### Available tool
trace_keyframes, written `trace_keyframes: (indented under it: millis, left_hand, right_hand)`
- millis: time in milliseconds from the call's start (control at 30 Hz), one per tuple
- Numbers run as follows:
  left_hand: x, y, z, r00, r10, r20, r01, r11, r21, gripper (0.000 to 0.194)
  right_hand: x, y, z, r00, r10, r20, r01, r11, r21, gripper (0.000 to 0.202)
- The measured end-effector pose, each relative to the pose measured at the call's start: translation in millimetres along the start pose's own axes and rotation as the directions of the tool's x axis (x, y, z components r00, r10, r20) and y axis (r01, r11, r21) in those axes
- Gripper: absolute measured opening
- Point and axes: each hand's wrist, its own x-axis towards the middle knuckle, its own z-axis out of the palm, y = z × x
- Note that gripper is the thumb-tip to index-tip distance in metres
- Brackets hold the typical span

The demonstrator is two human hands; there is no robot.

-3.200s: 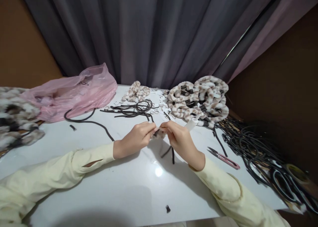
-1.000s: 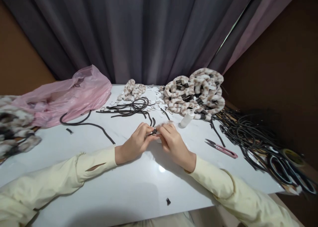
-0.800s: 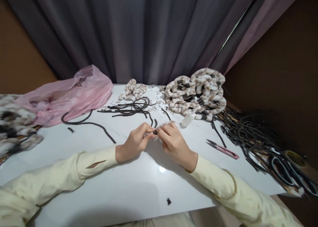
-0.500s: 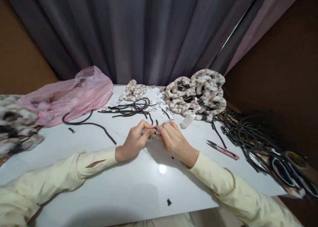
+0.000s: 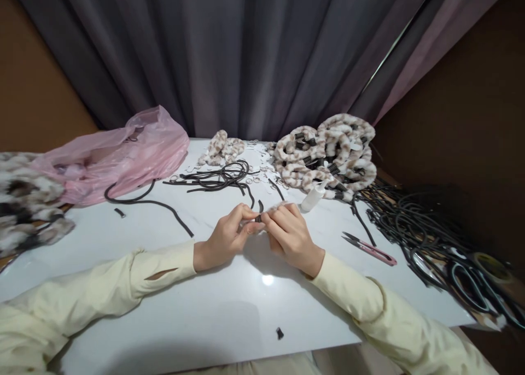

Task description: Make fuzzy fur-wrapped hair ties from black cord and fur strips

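Both hands meet above the middle of the white table. My left hand (image 5: 227, 234) pinches a small black piece (image 5: 258, 218) between thumb and fingers. My right hand (image 5: 290, 234) is closed at the other side of that piece, with a bit of pale fluffy material showing at its fingers. Most of what lies between the hands is hidden by the fingers. Just behind them are a short black cord piece (image 5: 261, 206) and a white bottle (image 5: 313, 197). Black cords (image 5: 217, 179) lie further back.
Fluffy spotted loops (image 5: 328, 156) are piled at the back right, a smaller one (image 5: 221, 148) at the back middle. A pink bag (image 5: 123, 156) stands left. Pink-handled snips (image 5: 371, 248) lie right, near tangled black cords (image 5: 410, 222). A black scrap (image 5: 279, 333) is near the front edge.
The fluffy material that showed below the fingers is now mostly hidden. My left fingers have shifted slightly right and reach out straighter around the black piece.
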Motion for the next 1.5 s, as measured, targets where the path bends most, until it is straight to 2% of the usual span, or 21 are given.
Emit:
trace_keyframes:
  millis: [67,133,267,367,500,567,667,833,867,933,1000,1033,1067,1133,1200,1300,1400,1500]
  left_hand:
    - [0,0,0.8,1.0,0.006,-0.006,-0.006,1.0,-0.019,0.01]
    - [0,0,0.8,0.999,-0.04,-0.008,0.039,0.999,-0.033,0.012]
    - [5,7,-2.9,0.969,-0.247,0.031,0.249,0.964,-0.094,0.014]
    - [14,12,-6.9,0.913,-0.406,0.019,0.406,0.908,-0.106,0.02]
    - [24,13,-9.7,0.841,-0.541,-0.002,0.529,0.823,-0.206,0.031]
    - [27,11,-10.3,0.792,-0.61,0.008,0.583,0.753,-0.303,0.034]
    - [29,8,-11.7,0.721,-0.692,0.029,0.639,0.648,-0.413,0.038]
    - [34,6,-13.9,0.65,-0.756,0.068,0.681,0.541,-0.494,0.04]
    - [35,6,-13.7,0.641,-0.764,0.072,0.685,0.528,-0.501,0.04]
    - [34,5,-12.3,0.632,-0.771,0.075,0.694,0.521,-0.497,0.041]
    - [33,4,-10.4,0.651,-0.756,0.064,0.691,0.556,-0.462,0.041]
    - [32,4,-9.5,0.679,-0.733,0.042,0.676,0.602,-0.424,0.041]
    - [30,3,-8.8,0.719,-0.695,0.003,0.648,0.67,-0.363,0.039]
    - [28,2,-7.7,0.81,-0.58,-0.081,0.561,0.808,-0.179,0.033]
    - [25,1,-7.1,0.882,-0.459,-0.106,0.461,0.887,-0.001,0.025]
    - [22,-2,-6.3,0.945,-0.322,-0.055,0.327,0.936,0.133,0.018]
    - [19,-5,-5.5,0.986,-0.168,-0.019,0.168,0.959,0.229,0.019]
    - [18,-8,-5.6,0.998,-0.041,0.051,0.024,0.956,0.293,0.022]
  right_hand:
    - [-1,-1,1,0.999,0.016,-0.028,-0.016,1.0,0.008,0.02]
    - [-2,0,1,0.999,0.013,-0.038,-0.013,1.0,-0.002,0.02]
    - [-2,7,1,1.0,-0.009,0.009,0.009,0.999,-0.053,0.024]
    - [0,11,-1,0.998,0.031,0.063,-0.023,0.991,-0.131,0.027]
    - [1,0,-7,0.995,0.099,-0.033,-0.104,0.96,-0.261,0.029]
    - [1,-10,-8,0.995,0.081,-0.056,-0.09,0.976,-0.199,0.027]
    - [2,-21,-5,0.985,0.171,0.035,-0.168,0.982,-0.084,0.028]
    - [7,-22,2,0.875,0.416,0.249,-0.443,0.894,0.064,0.033]
    - [8,-22,3,0.84,0.457,0.291,-0.511,0.848,0.143,0.033]
    - [11,-21,7,0.744,0.535,0.4,-0.66,0.683,0.313,0.033]
    - [13,-21,10,0.638,0.578,0.509,-0.77,0.456,0.446,0.028]
    - [14,-21,11,0.595,0.581,0.555,-0.799,0.35,0.489,0.023]
    - [15,-21,11,0.566,0.572,0.593,-0.812,0.267,0.518,0.018]
    - [17,-21,10,0.552,0.534,0.64,-0.813,0.178,0.554,0.025]
    - [19,-21,5,0.562,0.497,0.661,-0.812,0.179,0.556,0.032]
    - [20,-22,-3,0.588,0.475,0.655,-0.805,0.26,0.533,0.03]
    - [19,-23,-9,0.617,0.457,0.641,-0.787,0.383,0.484,0.026]
    - [17,-22,-11,0.658,0.434,0.615,-0.739,0.528,0.418,0.026]
